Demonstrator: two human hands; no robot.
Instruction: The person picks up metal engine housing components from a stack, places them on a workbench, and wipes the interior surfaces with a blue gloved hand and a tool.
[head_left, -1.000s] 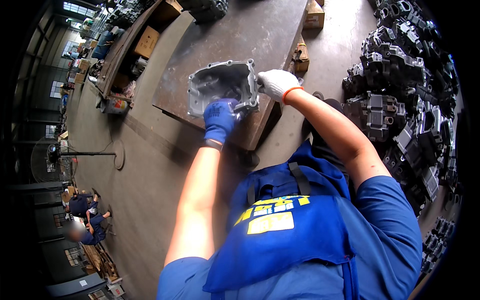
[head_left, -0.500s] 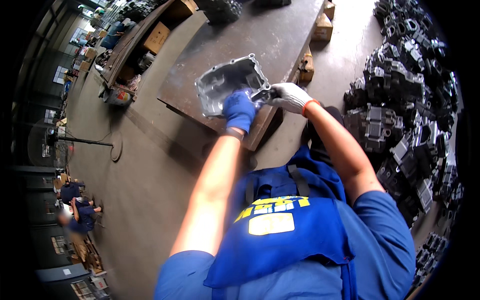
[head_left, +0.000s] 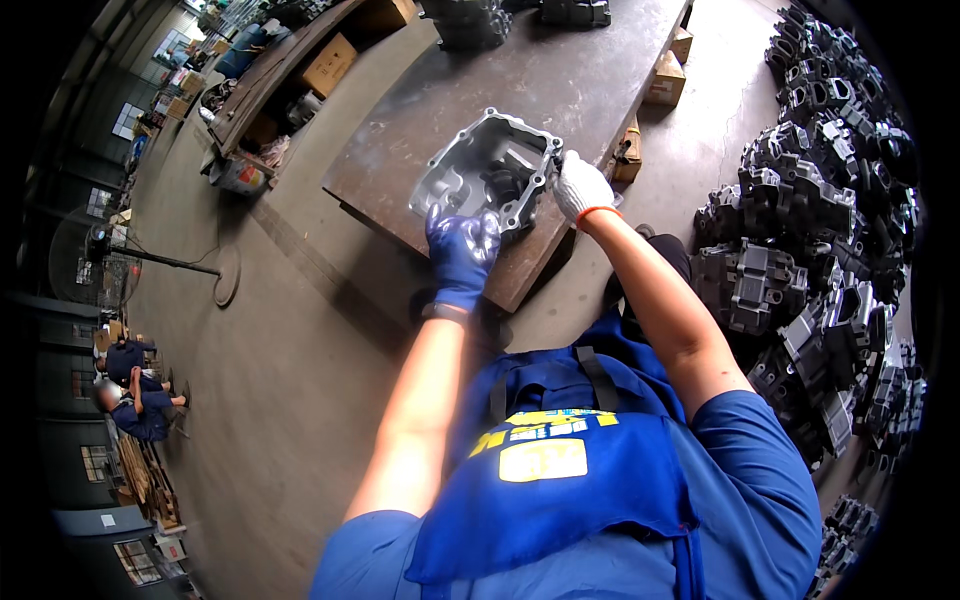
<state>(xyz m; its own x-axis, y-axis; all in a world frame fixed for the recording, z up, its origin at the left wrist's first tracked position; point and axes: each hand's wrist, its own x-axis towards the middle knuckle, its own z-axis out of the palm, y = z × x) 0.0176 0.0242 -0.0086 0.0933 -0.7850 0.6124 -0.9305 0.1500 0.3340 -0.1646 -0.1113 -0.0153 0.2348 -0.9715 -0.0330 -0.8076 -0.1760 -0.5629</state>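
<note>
A silver cast-metal housing, hollow side up with bolt holes around its flanged rim, is at the near end of the steel table. Whether it rests fully on the tabletop is unclear. My left hand, in a blue coated glove, grips its near wall, with the fingertips at the rim. On the right, my right hand, in a white knit glove with an orange cuff, has its fingers closed around the rim's corner. Part of those fingers is hidden behind the metal.
More castings stand at the table's far end. A large heap of metal housings lies on the floor to the right. Cardboard boxes sit beside the table. Left are a workbench, a pedestal fan and seated people.
My left hand has moved from the housing's right near corner to its near wall. The housing has turned and shows more of its inside. My right hand keeps hold of the right side.
</note>
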